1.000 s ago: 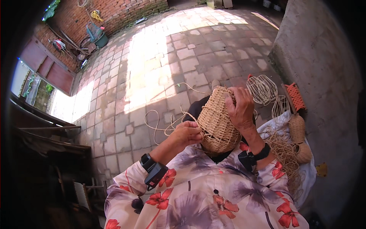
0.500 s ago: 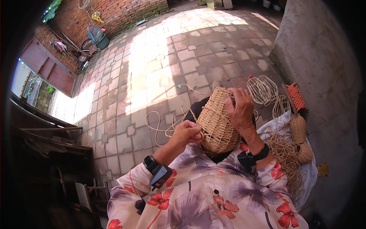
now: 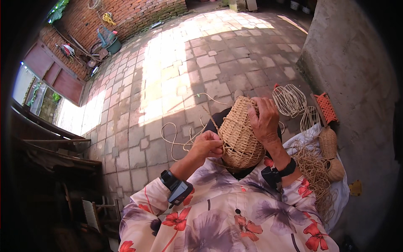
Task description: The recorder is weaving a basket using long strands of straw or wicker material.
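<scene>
A tapered woven basket [image 3: 240,133] of straw-coloured cord lies in my lap, its narrow end pointing away from me. My right hand [image 3: 265,121] is wrapped over its upper right side, fingers curled at the narrow end. At the basket's lower left side, my left hand [image 3: 206,145] pinches a strand of cord against the weave; the fingertips partly hide the strand. A twisted cord [image 3: 209,114] rises from the basket's left side near that hand. Loose cord [image 3: 169,124] loops over the paving to the left.
To my right, a white cloth [image 3: 342,197] carries a tangled heap of cord [image 3: 317,174] and a woven gourd-shaped piece [image 3: 328,143]. Beyond are wire frames [image 3: 289,100] and an orange woven piece [image 3: 326,107], near a concrete wall [image 3: 357,67]. Dark wooden furniture [image 3: 54,155] stands left.
Both hands keep their hold on the basket. My left hand has shifted very slightly up, and the twisted cord beside it has moved a little. Little else differs.
</scene>
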{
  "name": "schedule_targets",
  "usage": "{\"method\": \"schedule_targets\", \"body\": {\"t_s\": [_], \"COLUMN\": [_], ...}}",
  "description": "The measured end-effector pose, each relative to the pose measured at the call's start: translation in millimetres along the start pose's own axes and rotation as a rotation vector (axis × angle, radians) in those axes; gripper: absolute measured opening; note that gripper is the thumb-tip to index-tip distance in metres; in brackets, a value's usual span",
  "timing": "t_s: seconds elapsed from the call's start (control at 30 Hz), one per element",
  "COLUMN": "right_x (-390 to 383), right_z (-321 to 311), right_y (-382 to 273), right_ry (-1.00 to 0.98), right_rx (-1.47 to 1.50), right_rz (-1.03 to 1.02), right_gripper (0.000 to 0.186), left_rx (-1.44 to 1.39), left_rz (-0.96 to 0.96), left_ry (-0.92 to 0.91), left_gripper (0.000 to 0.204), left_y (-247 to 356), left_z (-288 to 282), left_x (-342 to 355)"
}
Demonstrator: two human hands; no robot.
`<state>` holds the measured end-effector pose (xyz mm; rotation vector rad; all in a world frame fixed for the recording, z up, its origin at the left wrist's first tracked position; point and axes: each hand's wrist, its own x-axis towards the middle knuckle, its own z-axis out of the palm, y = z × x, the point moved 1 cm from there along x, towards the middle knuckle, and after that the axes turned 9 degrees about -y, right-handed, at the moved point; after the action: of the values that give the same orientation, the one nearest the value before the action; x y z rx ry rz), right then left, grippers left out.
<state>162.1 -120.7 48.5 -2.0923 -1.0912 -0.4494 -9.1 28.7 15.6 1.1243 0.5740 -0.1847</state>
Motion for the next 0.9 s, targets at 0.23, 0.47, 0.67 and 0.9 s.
{"method": "schedule_targets", "body": {"t_s": [0.23,0.47,0.67,0.9], "right_x": [-1.4,-2.0,-2.6,-3.5], "right_z": [2.0,4.8,3.6,6.0], "right_y": [2.3,2.9,1.3,3.7], "right_ry": [0.003,0.004,-0.021,-0.006], "right_rx": [-0.029,-0.027,-0.026,0.004], "right_rz": [0.001,-0.007,0.007,0.005], "right_gripper": [0.022,0.021,0.022,0.022], "left_rx": [0.346,0.167,0.051,0.627], "left_rz": [0.074,0.07,0.007,0.243], "left_ry": [0.195,0.199,0.182,0.197], "left_gripper": [0.025,0.025,0.021,0.023], "left_y": [-4.4,-14.0,-11.0,-18.5], "left_z": [8.3,7.4,11.0,-1.8], "left_x": [4.4,4.2,-4.3,0.7]}}
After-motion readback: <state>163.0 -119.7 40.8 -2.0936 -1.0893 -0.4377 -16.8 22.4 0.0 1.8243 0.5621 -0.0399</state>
